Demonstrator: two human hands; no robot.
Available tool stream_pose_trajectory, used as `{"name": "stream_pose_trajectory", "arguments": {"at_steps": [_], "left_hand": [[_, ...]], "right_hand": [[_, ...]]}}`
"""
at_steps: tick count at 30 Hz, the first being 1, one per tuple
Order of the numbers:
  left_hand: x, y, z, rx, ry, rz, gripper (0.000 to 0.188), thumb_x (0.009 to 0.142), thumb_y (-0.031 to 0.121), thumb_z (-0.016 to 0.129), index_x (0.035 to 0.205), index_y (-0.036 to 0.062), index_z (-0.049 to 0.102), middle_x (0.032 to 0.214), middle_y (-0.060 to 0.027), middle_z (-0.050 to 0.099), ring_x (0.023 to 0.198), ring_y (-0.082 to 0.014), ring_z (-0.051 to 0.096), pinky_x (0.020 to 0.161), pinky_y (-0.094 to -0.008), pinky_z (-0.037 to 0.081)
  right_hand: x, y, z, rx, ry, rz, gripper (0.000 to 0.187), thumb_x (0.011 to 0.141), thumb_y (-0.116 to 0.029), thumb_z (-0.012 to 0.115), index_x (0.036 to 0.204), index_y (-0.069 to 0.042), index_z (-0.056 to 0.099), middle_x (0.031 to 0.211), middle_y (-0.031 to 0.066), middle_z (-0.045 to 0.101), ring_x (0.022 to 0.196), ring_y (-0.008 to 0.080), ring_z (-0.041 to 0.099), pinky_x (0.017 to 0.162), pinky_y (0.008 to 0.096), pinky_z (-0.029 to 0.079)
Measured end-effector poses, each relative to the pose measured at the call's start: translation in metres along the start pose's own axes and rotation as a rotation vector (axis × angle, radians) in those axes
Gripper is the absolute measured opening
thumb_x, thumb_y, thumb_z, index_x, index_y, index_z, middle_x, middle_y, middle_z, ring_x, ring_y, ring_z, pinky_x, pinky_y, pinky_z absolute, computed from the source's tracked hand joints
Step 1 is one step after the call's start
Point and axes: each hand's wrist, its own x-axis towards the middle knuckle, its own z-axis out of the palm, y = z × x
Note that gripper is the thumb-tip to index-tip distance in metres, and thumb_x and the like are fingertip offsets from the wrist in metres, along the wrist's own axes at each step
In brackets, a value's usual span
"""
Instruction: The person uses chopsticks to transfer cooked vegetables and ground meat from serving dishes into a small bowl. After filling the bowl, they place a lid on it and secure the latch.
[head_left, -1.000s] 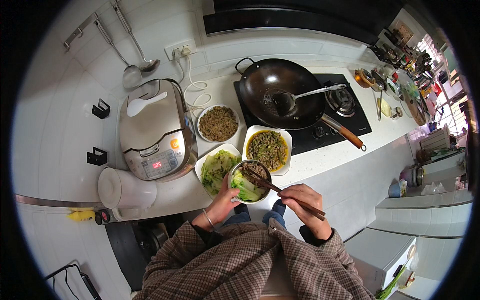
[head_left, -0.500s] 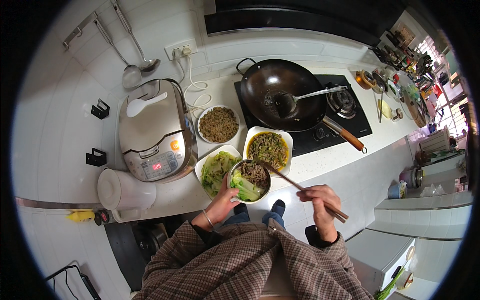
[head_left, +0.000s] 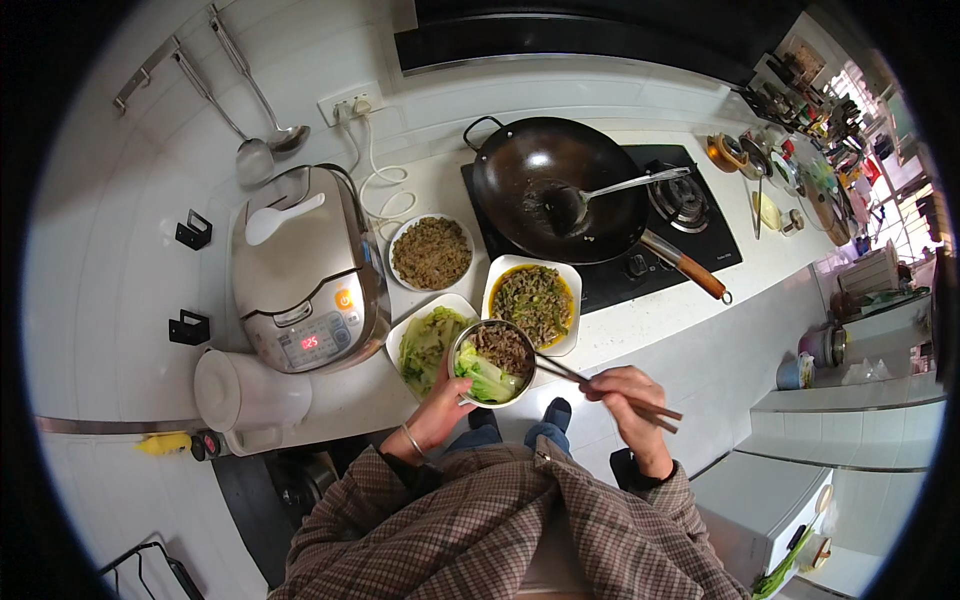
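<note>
My left hand (head_left: 441, 410) grips a round metal bowl (head_left: 494, 403) at its left side, over the counter's front edge. Inside lie green lettuce leaves (head_left: 487, 380) and browned minced meat (head_left: 506, 349). Between the fingers of my right hand (head_left: 630, 405) is a pair of chopsticks (head_left: 563, 371), whose tips reach the bowl's right rim. Just behind the bowl stand a dish of cooked lettuce (head_left: 425, 345) and a square dish of meat with greens in yellow sauce (head_left: 535, 302). Farther back sits a round plate of minced meat (head_left: 431, 252).
A rice cooker (head_left: 300, 270) with a white rice paddle (head_left: 285, 218) on its lid stands left, behind a white jug (head_left: 245, 392). A wok (head_left: 555, 185) holding a metal ladle (head_left: 635, 182) rests on the black gas hob (head_left: 700, 225). Its wooden handle (head_left: 700, 274) points toward the front right.
The chopsticks have drawn back from over the meat to the bowl's right rim, and their tips are lower. My right hand has shifted slightly left. The bowl stays in my left hand.
</note>
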Motion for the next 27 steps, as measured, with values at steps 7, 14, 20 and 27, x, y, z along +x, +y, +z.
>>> {"name": "stream_pose_trajectory", "arguments": {"at_steps": [7, 14, 20, 27], "left_hand": [[0.001, 0.003, 0.006, 0.015, 0.016, -0.011, 0.087, 0.092, 0.018, 0.053, 0.165, 0.0243, 0.006, 0.161, -0.0099, 0.028, 0.147, -0.0289, 0.035, 0.116, -0.0542, 0.038], [0.000, 0.006, 0.010, 0.018, 0.012, -0.008, 0.088, 0.091, 0.018, 0.054, 0.165, 0.0242, 0.006, 0.161, -0.0099, 0.029, 0.147, -0.0282, 0.035, 0.116, -0.0527, 0.039], [-0.001, 0.008, 0.012, -0.005, 0.025, 0.009, 0.086, 0.091, 0.017, 0.054, 0.164, 0.0233, 0.008, 0.160, -0.0094, 0.031, 0.146, -0.0275, 0.037, 0.115, -0.0509, 0.039], [0.002, 0.010, 0.015, -0.001, -0.002, 0.015, 0.085, 0.091, 0.018, 0.054, 0.164, 0.0231, 0.010, 0.159, -0.0098, 0.031, 0.145, -0.0280, 0.038, 0.115, -0.0509, 0.039]], "right_hand": [[0.017, -0.012, 0.018, -0.132, -0.099, -0.037, 0.015, 0.092, -0.009, 0.074, 0.099, 0.003, 0.076, 0.097, 0.0136, 0.074, 0.090, 0.0246, 0.071, 0.080, 0.0338, 0.058], [0.016, -0.010, 0.017, -0.108, -0.070, 0.046, 0.014, 0.088, -0.003, 0.077, 0.100, 0.002, 0.076, 0.099, 0.0140, 0.074, 0.090, 0.0239, 0.070, 0.079, 0.0335, 0.057], [0.005, -0.016, 0.007, 0.090, 0.127, 0.110, 0.012, 0.094, -0.004, 0.069, 0.099, 0.004, 0.075, 0.094, 0.0138, 0.074, 0.088, 0.0228, 0.071, 0.077, 0.0326, 0.058], [0.012, -0.018, 0.015, -0.201, -0.062, -0.046, 0.014, 0.095, -0.008, 0.068, 0.099, 0.005, 0.073, 0.095, 0.0134, 0.074, 0.088, 0.0246, 0.071, 0.077, 0.0348, 0.058]]}}
